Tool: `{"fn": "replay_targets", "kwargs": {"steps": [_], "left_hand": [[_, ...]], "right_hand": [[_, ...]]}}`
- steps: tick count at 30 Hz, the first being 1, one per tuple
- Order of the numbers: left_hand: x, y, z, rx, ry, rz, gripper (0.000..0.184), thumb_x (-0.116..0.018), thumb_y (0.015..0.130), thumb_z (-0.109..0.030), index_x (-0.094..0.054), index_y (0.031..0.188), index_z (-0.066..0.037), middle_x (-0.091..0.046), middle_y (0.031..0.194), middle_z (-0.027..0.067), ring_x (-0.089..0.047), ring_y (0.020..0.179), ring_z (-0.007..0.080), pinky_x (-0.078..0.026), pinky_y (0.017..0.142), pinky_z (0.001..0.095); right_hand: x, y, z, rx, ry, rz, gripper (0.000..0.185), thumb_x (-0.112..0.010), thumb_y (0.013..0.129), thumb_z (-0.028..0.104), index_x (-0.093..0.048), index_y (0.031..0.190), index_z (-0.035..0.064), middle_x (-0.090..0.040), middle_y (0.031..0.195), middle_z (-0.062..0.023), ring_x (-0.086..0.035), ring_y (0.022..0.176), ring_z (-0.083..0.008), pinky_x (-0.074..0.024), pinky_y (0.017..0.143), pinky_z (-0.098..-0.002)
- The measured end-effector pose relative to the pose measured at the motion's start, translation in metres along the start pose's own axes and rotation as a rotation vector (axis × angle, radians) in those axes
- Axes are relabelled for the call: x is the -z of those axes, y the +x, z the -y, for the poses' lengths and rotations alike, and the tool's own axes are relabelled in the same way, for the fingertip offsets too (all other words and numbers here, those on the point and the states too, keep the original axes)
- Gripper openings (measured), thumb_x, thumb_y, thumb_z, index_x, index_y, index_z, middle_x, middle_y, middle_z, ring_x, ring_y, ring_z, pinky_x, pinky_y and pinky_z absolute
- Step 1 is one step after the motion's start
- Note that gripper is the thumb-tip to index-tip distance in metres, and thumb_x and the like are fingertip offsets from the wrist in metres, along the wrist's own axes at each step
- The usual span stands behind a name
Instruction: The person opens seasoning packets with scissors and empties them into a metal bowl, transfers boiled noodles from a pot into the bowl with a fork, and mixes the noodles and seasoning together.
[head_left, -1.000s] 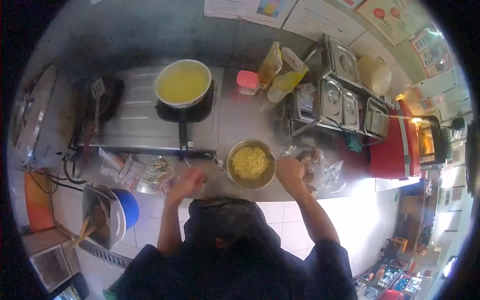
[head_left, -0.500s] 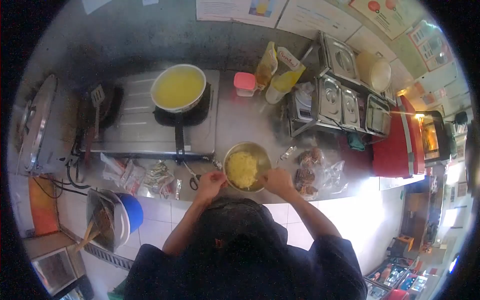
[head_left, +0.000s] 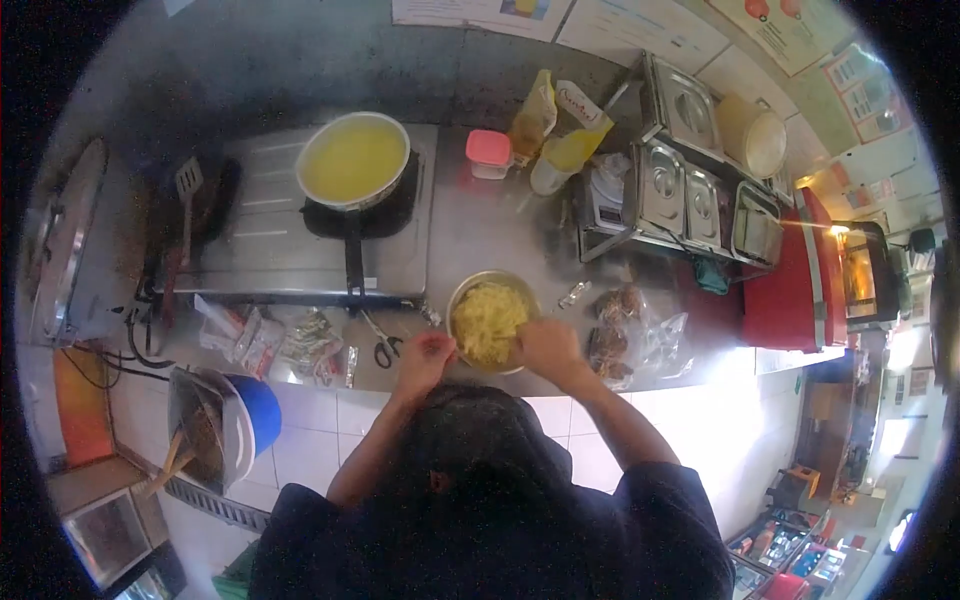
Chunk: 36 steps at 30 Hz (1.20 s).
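Note:
A round metal bowl [head_left: 462, 296] stands near the counter's front edge with a pale yellow, shredded-looking food [head_left: 490, 322] in it. My left hand [head_left: 427, 362] grips the bowl's left rim with its fingers pinched together. My right hand [head_left: 549, 350] is closed and reaches over the right rim, its fingertips close to the food. Whatever it holds, if anything, is hidden by the fingers. Left of the bowl lie scissors [head_left: 384, 345]. Behind them a long-handled pan [head_left: 353, 162] of yellow liquid sits on the stove.
Foil and plastic wrappers [head_left: 312, 345] lie along the front edge, left. Bagged dark brown food [head_left: 612, 335] is to the right. Farther back are a pink-lidded container [head_left: 488, 152], a yellow pouch [head_left: 575, 145] and a rack of lidded steel pans [head_left: 663, 190]. A blue bin [head_left: 255, 418] stands below the counter.
My right hand has moved a little left, farther over the bowl. The yellow food is shifted and looks more mixed. My left hand stays at the rim.

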<state>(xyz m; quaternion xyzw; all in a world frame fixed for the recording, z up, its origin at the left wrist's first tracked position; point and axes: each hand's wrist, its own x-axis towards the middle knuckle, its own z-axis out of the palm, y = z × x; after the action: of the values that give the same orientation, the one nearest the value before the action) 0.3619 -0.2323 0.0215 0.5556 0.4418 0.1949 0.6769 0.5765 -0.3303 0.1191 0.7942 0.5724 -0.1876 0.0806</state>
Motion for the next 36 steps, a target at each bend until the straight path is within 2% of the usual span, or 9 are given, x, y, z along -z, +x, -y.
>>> {"fn": "replay_targets", "kwargs": {"steps": [2, 5, 9, 14, 20, 23, 29, 32, 36], "left_hand": [[-0.001, 0.003, 0.007, -0.038, 0.004, 0.011, 0.013, -0.065, 0.093, -0.013, -0.063, 0.094, 0.000, -0.066, 0.076, 0.0053, -0.062, 0.070, 0.0125, -0.050, 0.065, 0.0275], [0.003, 0.005, 0.014, -0.054, -0.027, 0.015, 0.015, -0.068, 0.091, -0.013, -0.065, 0.097, 0.001, -0.068, 0.079, 0.0065, -0.066, 0.071, 0.0140, -0.054, 0.066, 0.0274], [-0.002, -0.002, -0.014, 0.029, -0.109, -0.015, 0.015, -0.067, 0.091, -0.012, -0.065, 0.097, 0.001, -0.069, 0.079, 0.0064, -0.066, 0.071, 0.0135, -0.054, 0.066, 0.0273], [0.004, -0.006, -0.030, 0.056, 0.056, 0.031, 0.018, -0.067, 0.092, -0.015, -0.066, 0.100, 0.001, -0.070, 0.083, 0.0066, -0.067, 0.076, 0.0147, -0.054, 0.071, 0.0293], [-0.002, 0.002, -0.014, 0.015, 0.029, 0.004, 0.017, -0.067, 0.092, -0.013, -0.067, 0.100, 0.002, -0.070, 0.082, 0.0069, -0.066, 0.075, 0.0136, -0.053, 0.070, 0.0282], [0.001, 0.011, 0.013, -0.021, -0.069, 0.020, 0.017, -0.068, 0.090, -0.011, -0.066, 0.098, 0.004, -0.069, 0.082, 0.0086, -0.069, 0.074, 0.0153, -0.057, 0.066, 0.0278], [-0.002, 0.013, 0.013, -0.028, 0.034, -0.030, 0.017, -0.067, 0.091, -0.012, -0.066, 0.096, 0.004, -0.069, 0.083, 0.0081, -0.068, 0.073, 0.0143, -0.055, 0.068, 0.0273], [-0.002, 0.001, -0.010, -0.004, -0.041, -0.013, 0.017, -0.067, 0.090, -0.012, -0.066, 0.096, 0.004, -0.070, 0.085, 0.0083, -0.066, 0.072, 0.0143, -0.054, 0.070, 0.0286], [-0.009, 0.005, -0.010, -0.034, 0.030, -0.016, 0.018, -0.067, 0.090, -0.013, -0.067, 0.097, 0.004, -0.070, 0.084, 0.0082, -0.066, 0.071, 0.0145, -0.054, 0.070, 0.0285]], "right_hand": [[0.024, 0.000, -0.022, -0.040, 0.021, -0.209, 0.028, -0.059, 0.082, 0.035, -0.073, 0.081, 0.0108, -0.069, 0.074, -0.0167, -0.069, 0.074, -0.0398, -0.0562, 0.069, -0.0488], [0.053, 0.004, -0.027, -0.192, -0.126, -0.121, 0.024, -0.058, 0.087, 0.024, -0.073, 0.083, 0.0065, -0.070, 0.082, -0.0193, -0.070, 0.079, -0.0351, -0.0573, 0.066, -0.0424], [-0.025, 0.022, -0.042, -0.017, -0.128, -0.064, 0.024, -0.061, 0.085, 0.028, -0.074, 0.086, 0.0085, -0.070, 0.082, -0.0182, -0.070, 0.079, -0.0350, -0.0573, 0.069, -0.0426], [-0.061, 0.024, -0.056, 0.110, 0.466, -0.130, 0.033, -0.070, 0.081, 0.039, -0.075, 0.089, 0.0076, -0.071, 0.078, -0.0148, -0.070, 0.073, -0.0302, -0.0554, 0.068, -0.0412], [-0.038, -0.007, -0.074, -0.008, 0.619, -0.200, 0.024, -0.075, 0.082, 0.029, -0.074, 0.086, 0.0057, -0.069, 0.074, -0.0144, -0.070, 0.069, -0.0238, -0.0531, 0.063, -0.0369], [-0.007, -0.024, -0.064, -0.066, 0.579, -0.167, 0.036, -0.064, 0.085, 0.042, -0.073, 0.086, 0.0068, -0.070, 0.082, -0.0174, -0.069, 0.071, -0.0346, -0.0533, 0.066, -0.0438], [0.016, -0.029, -0.029, -0.106, 0.000, -0.169, 0.036, -0.054, 0.089, 0.036, -0.072, 0.079, 0.0058, -0.070, 0.078, -0.0187, -0.070, 0.072, -0.0377, -0.0566, 0.066, -0.0480], [0.049, -0.026, -0.029, -0.206, -0.016, -0.167, 0.036, -0.056, 0.089, 0.037, -0.072, 0.080, 0.0060, -0.070, 0.080, -0.0199, -0.070, 0.072, -0.0380, -0.0565, 0.065, -0.0495], [-0.007, 0.009, -0.055, -0.133, -0.093, -0.045, 0.036, -0.059, 0.087, 0.040, -0.074, 0.084, 0.0073, -0.071, 0.083, -0.0179, -0.070, 0.076, -0.0367, -0.0570, 0.068, -0.0470]]}}
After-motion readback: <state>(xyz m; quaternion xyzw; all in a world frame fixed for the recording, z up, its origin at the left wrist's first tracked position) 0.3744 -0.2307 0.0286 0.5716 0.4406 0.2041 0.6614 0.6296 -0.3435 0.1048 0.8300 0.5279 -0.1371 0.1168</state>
